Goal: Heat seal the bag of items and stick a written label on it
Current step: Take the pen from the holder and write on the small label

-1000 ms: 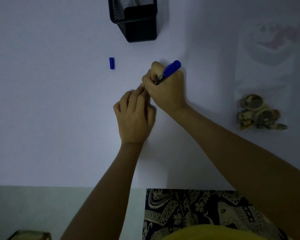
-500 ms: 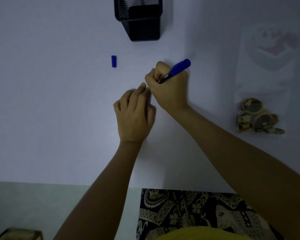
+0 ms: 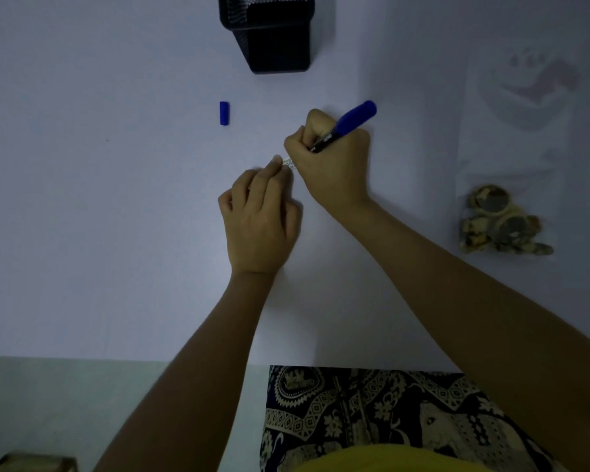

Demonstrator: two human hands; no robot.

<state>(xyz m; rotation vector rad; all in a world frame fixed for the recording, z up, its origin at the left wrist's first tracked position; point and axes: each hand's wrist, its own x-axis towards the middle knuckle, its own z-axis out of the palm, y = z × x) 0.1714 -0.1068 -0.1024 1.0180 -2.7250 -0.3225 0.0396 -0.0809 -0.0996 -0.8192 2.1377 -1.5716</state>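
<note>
My right hand point(image 3: 334, 165) grips a blue marker point(image 3: 349, 122), its tip down on a small white label point(image 3: 289, 164) on the white table point(image 3: 99, 233). My left hand point(image 3: 259, 216) lies with curled fingers, its fingertips pressing the label's near edge; most of the label is hidden by both hands. The marker's blue cap point(image 3: 224, 113) lies loose to the far left of the hands. A clear plastic bag point(image 3: 518, 137) with a faint printed picture lies flat at the right, holding a cluster of small brownish items point(image 3: 501, 221) at its near end.
A black mesh holder point(image 3: 273, 32) stands at the far edge, above the hands. The table's near edge runs across the bottom, with patterned cloth on my lap point(image 3: 372, 413) below it. A box corner point(image 3: 28, 463) shows at the bottom left.
The marker's upper end has tilted further right while my right hand shifts slightly along the label. My left hand has stayed in place on the label.
</note>
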